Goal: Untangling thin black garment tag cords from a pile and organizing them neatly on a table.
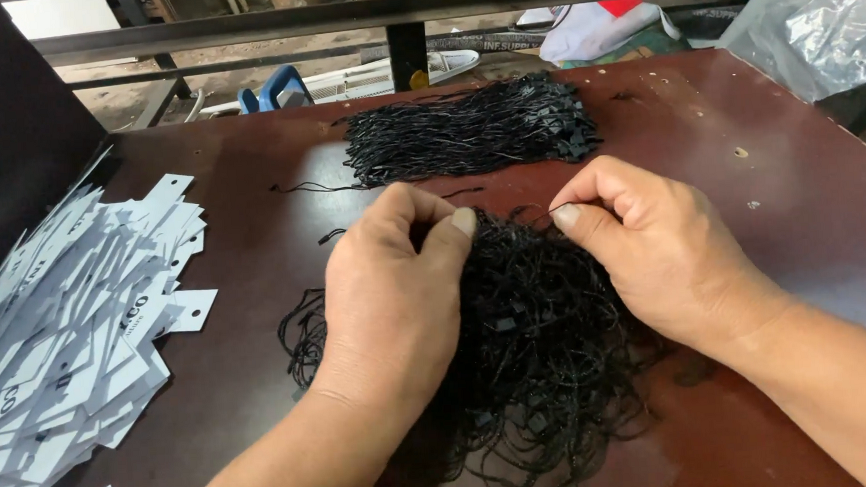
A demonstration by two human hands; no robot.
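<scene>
A tangled heap of black strings [545, 352] lies on the dark brown table [802, 221], right in front of me. My left hand [391, 296] rests on the heap's left side, its fingers curled and pinching strands at the top. My right hand [644, 246] sits on the heap's right side. Its thumb and forefinger pinch one thin black string that runs toward the left hand. A second, tidier bundle of black strings [471, 131] lies farther back on the table, apart from both hands.
A large pile of white paper tags with punched holes [68, 336] covers the table's left part. A crumpled clear plastic bag [825, 14] sits at the back right. A dark metal rail [379, 11] runs behind the table.
</scene>
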